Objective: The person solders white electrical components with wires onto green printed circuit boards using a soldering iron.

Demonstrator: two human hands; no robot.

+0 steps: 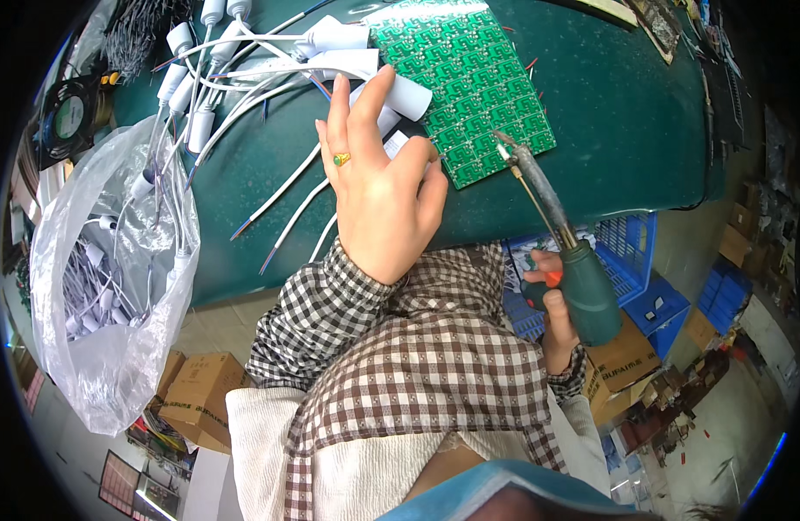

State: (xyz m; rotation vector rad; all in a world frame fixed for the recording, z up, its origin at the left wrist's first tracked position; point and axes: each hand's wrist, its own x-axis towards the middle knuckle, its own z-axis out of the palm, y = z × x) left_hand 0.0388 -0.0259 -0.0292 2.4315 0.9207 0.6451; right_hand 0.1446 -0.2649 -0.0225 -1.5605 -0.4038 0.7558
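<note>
My left hand point(378, 187), with a green-stoned ring, is over the near side of the green table. Its thumb and index finger bend together in a pinch while the other fingers stretch out; whatever sits in the pinch is hidden. White cylindrical lamp holders point(408, 97) with white cables point(289, 178) lie beside and beyond these fingers. To the right, my right hand point(552, 317) grips a dark green soldering gun point(591, 295) at the table's near edge. Its metal tip points up-left, over the near corner of a green circuit board panel point(469, 78).
A clear plastic bag point(57, 286) full of white cabled parts hangs at the table's left edge. At far left stands a black fan point(68, 117). Blue crates point(630, 252) and cardboard boxes point(621, 369) are below the green table point(625, 130) on the right.
</note>
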